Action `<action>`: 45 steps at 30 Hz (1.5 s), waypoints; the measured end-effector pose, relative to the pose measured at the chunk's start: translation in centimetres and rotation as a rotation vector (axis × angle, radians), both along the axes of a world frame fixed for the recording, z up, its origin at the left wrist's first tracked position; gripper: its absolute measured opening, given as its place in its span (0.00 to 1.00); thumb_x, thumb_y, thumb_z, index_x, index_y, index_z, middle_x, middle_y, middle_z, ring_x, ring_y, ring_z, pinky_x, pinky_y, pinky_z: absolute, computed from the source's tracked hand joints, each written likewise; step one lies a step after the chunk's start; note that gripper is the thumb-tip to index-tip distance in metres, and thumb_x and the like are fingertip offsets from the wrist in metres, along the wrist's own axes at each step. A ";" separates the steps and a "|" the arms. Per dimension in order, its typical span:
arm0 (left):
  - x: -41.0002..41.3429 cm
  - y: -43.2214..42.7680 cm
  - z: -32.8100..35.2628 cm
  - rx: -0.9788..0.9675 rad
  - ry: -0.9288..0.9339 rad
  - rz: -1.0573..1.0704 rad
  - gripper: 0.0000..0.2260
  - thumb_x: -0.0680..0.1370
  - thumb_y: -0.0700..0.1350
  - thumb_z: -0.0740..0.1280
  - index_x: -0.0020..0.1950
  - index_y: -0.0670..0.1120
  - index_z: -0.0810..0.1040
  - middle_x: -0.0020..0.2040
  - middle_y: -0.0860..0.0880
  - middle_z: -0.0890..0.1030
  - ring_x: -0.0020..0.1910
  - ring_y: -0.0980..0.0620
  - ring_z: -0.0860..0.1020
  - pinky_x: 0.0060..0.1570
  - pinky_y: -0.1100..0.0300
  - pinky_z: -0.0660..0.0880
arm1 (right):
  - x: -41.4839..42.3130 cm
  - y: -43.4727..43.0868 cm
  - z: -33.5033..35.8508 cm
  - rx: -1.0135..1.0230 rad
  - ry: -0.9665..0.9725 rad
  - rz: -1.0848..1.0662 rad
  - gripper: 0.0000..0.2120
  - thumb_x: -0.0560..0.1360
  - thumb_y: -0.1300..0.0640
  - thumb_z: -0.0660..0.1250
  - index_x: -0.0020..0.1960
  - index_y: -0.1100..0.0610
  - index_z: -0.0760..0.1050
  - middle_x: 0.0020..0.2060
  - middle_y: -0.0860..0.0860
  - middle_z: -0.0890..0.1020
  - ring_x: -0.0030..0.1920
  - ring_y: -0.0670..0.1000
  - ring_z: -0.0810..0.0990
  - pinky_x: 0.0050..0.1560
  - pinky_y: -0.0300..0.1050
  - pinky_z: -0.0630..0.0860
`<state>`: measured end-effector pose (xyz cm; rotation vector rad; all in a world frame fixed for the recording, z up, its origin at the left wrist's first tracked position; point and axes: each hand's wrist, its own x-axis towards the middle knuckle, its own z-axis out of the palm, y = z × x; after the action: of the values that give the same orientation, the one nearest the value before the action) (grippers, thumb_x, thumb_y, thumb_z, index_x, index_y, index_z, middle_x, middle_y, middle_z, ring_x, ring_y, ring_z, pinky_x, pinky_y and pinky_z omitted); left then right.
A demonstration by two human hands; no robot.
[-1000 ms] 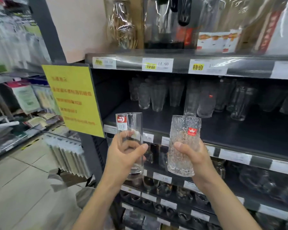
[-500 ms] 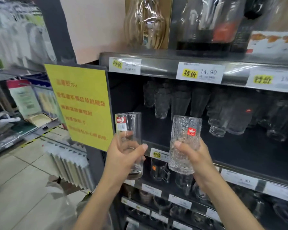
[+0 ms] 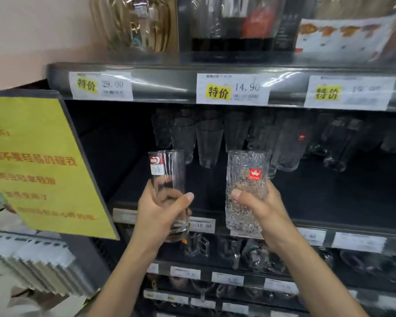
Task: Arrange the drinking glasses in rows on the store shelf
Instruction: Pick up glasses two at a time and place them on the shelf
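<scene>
Two grips: left hand (image 3: 160,216) wraps smooth clear tumbler (image 3: 167,172), right hand (image 3: 261,209) wraps pebbled clear tumbler (image 3: 240,161); held close, could clink and chip.

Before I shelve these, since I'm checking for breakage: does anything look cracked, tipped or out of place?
Nothing stands out. The smooth glass in the left hand and the textured glass in the right hand look intact; the shelved glasses stand upright, though blurred.

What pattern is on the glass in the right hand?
Hammered, pebbly texture all over the glass, plus a red sticker; head view.
</scene>
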<state>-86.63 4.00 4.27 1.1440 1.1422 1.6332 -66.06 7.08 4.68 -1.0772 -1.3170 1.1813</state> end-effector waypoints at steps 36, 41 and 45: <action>10.5 0.6 -0.3 -0.030 0.081 -0.168 0.20 0.73 0.35 0.73 0.61 0.40 0.70 0.38 0.43 0.79 0.33 0.44 0.81 0.39 0.60 0.80 | 15.6 7.4 -0.9 -0.025 -0.181 -0.297 0.33 0.71 0.61 0.77 0.65 0.51 0.59 0.47 0.42 0.75 0.42 0.36 0.75 0.28 0.23 0.70; 10.5 0.6 -0.6 -0.035 0.094 -0.143 0.19 0.73 0.36 0.74 0.59 0.41 0.71 0.39 0.42 0.80 0.34 0.43 0.81 0.39 0.63 0.80 | 15.5 8.9 -1.7 -0.047 -0.155 -0.321 0.32 0.69 0.61 0.78 0.64 0.54 0.61 0.51 0.46 0.77 0.48 0.41 0.78 0.33 0.27 0.73; 10.1 0.7 -1.0 -0.046 0.091 -0.136 0.19 0.73 0.37 0.75 0.59 0.43 0.71 0.38 0.43 0.80 0.35 0.41 0.81 0.40 0.62 0.80 | 15.4 9.5 -2.3 -0.047 -0.128 -0.322 0.33 0.68 0.59 0.79 0.67 0.55 0.66 0.54 0.48 0.79 0.51 0.41 0.79 0.41 0.30 0.72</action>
<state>-76.55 4.71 3.30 1.2493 1.1277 1.4576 -50.62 16.62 2.42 -1.3609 -1.1622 0.9180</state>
